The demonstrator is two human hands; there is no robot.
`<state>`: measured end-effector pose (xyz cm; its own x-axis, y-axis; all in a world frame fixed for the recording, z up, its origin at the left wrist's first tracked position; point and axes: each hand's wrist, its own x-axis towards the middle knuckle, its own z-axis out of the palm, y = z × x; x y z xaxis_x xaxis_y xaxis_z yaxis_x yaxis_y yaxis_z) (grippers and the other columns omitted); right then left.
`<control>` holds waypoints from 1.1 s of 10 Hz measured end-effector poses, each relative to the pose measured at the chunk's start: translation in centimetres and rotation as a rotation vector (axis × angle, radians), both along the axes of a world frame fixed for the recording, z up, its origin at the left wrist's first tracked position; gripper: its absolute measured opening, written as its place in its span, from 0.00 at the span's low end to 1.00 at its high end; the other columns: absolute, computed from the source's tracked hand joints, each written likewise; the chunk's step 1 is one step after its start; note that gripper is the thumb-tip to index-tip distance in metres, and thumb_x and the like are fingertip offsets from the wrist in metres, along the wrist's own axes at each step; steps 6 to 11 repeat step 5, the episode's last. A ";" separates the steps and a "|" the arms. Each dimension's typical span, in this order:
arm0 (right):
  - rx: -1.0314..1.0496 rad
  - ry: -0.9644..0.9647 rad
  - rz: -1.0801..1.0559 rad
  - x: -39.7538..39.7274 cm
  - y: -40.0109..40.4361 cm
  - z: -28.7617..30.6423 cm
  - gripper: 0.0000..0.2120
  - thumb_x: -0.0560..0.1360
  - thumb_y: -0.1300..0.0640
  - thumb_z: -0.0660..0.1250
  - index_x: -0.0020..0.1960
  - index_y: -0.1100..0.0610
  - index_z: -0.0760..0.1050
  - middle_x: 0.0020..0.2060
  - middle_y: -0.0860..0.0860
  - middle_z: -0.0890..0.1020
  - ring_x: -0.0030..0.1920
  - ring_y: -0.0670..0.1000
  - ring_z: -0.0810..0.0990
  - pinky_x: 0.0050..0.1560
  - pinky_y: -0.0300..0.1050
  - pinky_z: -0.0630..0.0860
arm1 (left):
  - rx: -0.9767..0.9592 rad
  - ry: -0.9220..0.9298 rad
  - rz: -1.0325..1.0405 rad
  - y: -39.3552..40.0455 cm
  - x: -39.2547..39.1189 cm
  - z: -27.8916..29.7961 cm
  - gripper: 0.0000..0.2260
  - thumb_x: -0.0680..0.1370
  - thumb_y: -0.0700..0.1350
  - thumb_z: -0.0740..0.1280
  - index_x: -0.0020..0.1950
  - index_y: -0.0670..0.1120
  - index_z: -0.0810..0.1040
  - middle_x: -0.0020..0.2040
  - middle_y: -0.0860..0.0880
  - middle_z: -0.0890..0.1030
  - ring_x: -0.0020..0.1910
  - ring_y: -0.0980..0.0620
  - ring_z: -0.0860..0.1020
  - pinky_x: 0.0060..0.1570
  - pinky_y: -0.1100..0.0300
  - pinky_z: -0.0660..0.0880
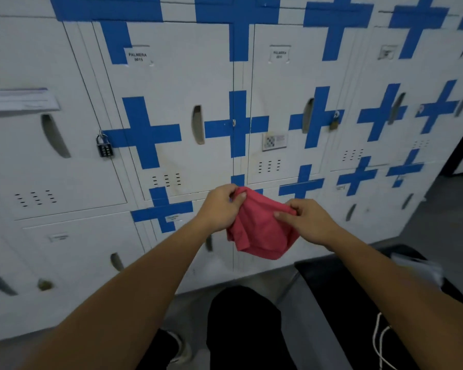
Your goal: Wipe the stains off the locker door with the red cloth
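Observation:
A red cloth [259, 228] hangs crumpled between both hands in front of the lockers. My left hand [219, 206] pinches its upper left corner and my right hand [310, 220] grips its upper right edge. Straight ahead is a white locker door [171, 84] with blue tape crosses, labelled PALMERA 0015. Faint yellowish-brown stains [169, 164] show on its lower part, near the vent slots. The cloth is held below that door and apart from it.
A black combination padlock [104, 146] hangs at the door's left edge. A brass padlock [334, 122] hangs on a locker to the right. A black bench [340, 276] stands at lower right, with my black-trousered leg [243, 324] and shoe below.

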<state>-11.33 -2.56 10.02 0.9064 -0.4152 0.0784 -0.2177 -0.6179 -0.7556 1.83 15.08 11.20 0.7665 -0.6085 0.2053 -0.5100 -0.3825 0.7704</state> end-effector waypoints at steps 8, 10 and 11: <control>-0.317 0.635 -0.125 -3.4 -11.0 -8.2 0.10 0.75 0.53 0.68 0.53 0.55 0.82 0.51 0.52 0.84 0.49 0.52 0.82 0.49 0.44 0.78 | 0.253 0.265 -0.052 -10.0 -4.9 -12.2 0.17 0.84 0.48 0.58 0.72 0.45 0.68 0.61 0.44 0.79 0.58 0.46 0.77 0.58 0.52 0.74; -0.317 0.635 -0.125 -3.4 -11.0 -8.2 0.10 0.75 0.53 0.68 0.53 0.55 0.82 0.51 0.52 0.84 0.49 0.52 0.82 0.49 0.44 0.78 | 0.253 0.265 -0.052 -10.0 -4.9 -12.2 0.17 0.84 0.48 0.58 0.72 0.45 0.68 0.61 0.44 0.79 0.58 0.46 0.77 0.58 0.52 0.74; -0.317 0.635 -0.125 -3.4 -11.0 -8.2 0.10 0.75 0.53 0.68 0.53 0.55 0.82 0.51 0.52 0.84 0.49 0.52 0.82 0.49 0.44 0.78 | 0.253 0.265 -0.052 -10.0 -4.9 -12.2 0.17 0.84 0.48 0.58 0.72 0.45 0.68 0.61 0.44 0.79 0.58 0.46 0.77 0.58 0.52 0.74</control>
